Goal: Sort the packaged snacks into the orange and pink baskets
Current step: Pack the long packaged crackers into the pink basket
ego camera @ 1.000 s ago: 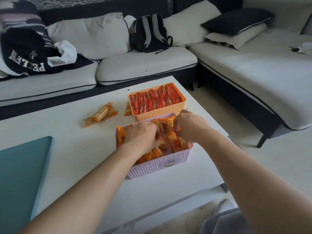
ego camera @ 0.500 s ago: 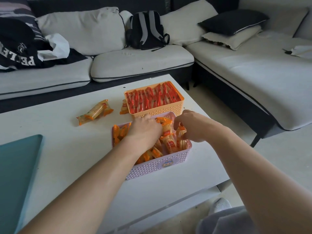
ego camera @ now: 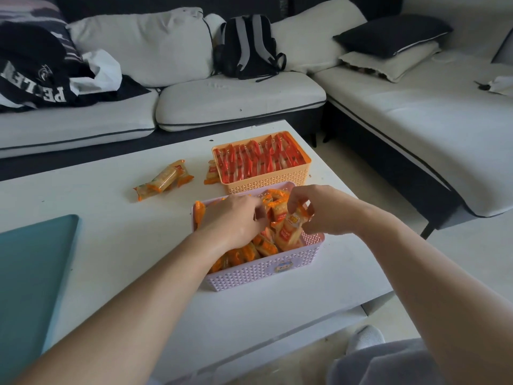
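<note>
The pink basket (ego camera: 266, 270) stands near the table's right front and is heaped with orange cracker packets (ego camera: 286, 232). My left hand (ego camera: 236, 218) lies palm-down inside it, its curled fingers around packets. My right hand (ego camera: 319, 211) pinches an orange packet at the basket's right side. Just behind, the orange basket (ego camera: 266, 182) is packed with upright red packets (ego camera: 258, 159). Two or three orange packets (ego camera: 162, 180) lie loose on the table to the left, and one more loose packet (ego camera: 211, 173) leans against the orange basket's left wall.
A white coffee table (ego camera: 125, 245) holds everything. A teal board (ego camera: 30, 270) lies at its left front. Behind and to the right runs a white sofa (ego camera: 236, 98) with a black backpack (ego camera: 247, 48), cushions and dark clothes (ego camera: 36, 70). Bare floor (ego camera: 458, 251) lies right of the table.
Both hands stayed in the pink basket. My right hand lifted slightly and now pinches a packet with its fingers spread; my left hand shifted a little among the packets.
</note>
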`<state>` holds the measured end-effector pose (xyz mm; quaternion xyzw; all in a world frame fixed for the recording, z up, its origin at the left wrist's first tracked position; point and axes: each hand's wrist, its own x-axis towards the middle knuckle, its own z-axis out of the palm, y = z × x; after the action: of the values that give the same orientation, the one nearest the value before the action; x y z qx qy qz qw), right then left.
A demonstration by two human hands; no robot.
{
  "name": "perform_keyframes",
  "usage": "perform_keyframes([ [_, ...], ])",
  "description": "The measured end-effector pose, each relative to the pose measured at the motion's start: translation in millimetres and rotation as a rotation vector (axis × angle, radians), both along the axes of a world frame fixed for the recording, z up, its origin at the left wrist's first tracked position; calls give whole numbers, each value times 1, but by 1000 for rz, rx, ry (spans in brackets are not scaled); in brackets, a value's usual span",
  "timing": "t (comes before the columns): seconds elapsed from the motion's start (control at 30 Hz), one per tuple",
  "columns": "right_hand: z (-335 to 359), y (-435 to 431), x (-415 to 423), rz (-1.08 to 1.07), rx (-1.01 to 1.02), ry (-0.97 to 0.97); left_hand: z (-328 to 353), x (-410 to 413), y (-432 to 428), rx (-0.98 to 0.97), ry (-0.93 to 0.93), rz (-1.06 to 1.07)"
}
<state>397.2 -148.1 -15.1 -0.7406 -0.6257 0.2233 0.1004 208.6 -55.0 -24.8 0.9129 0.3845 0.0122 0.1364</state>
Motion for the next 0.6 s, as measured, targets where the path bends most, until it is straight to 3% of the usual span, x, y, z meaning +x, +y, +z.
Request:
perform_keyframes([
  [0.2,2,4,-6,-8,9,-6,-13,0,-15,-25,111,109],
  [0.47,-19,16,-27,-141,-26,-94,-13,-7,-7,-199,46,115],
  [0.6,-25,19,-33,-166,-2,-274,-15,-7,-3,-73,-7,112],
])
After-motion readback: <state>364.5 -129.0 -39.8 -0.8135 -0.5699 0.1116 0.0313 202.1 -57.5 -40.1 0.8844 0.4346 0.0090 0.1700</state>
